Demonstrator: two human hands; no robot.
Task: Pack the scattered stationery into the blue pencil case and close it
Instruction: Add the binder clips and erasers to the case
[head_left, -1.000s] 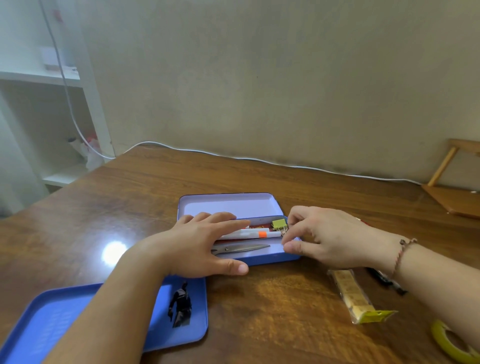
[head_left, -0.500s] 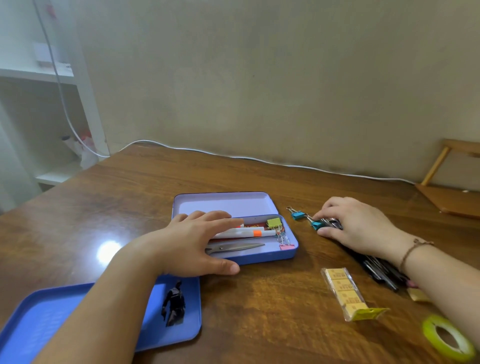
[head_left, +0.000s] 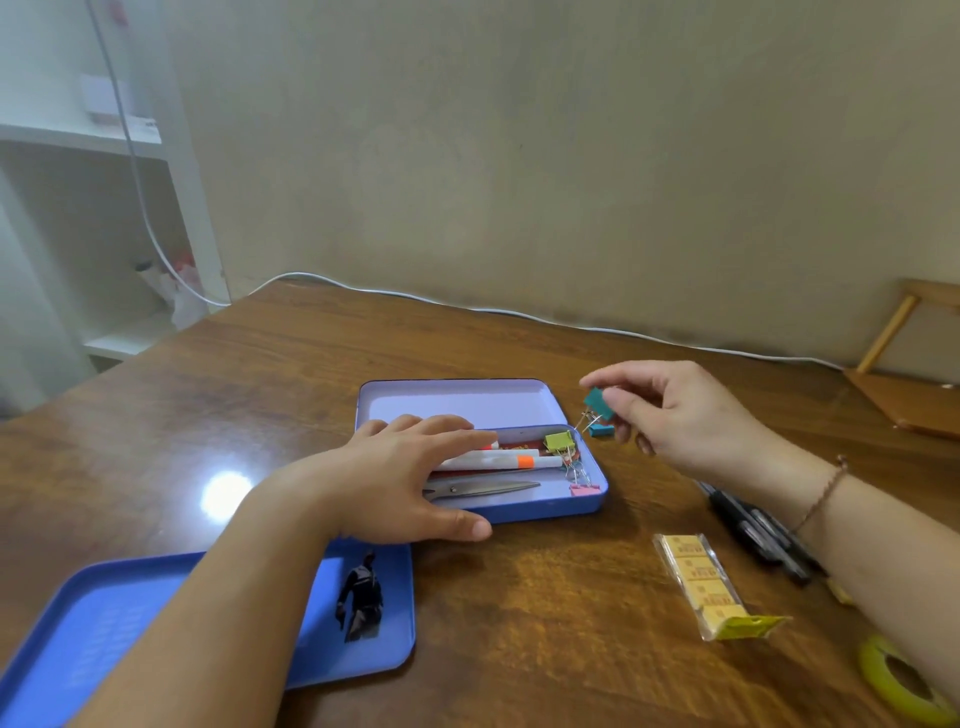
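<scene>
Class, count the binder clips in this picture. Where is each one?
4: a yellow clip and a pink clip in the pencil case; two teal clips at the right hand. Others may be hidden.

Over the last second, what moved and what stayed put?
The right hand left the pencil case, reached right to the table, gripped teal binder clips and lifted them back toward the case. The left hand stayed flat on the case; scissors, markers, yellow clip and pink clip inside unchanged.
</scene>
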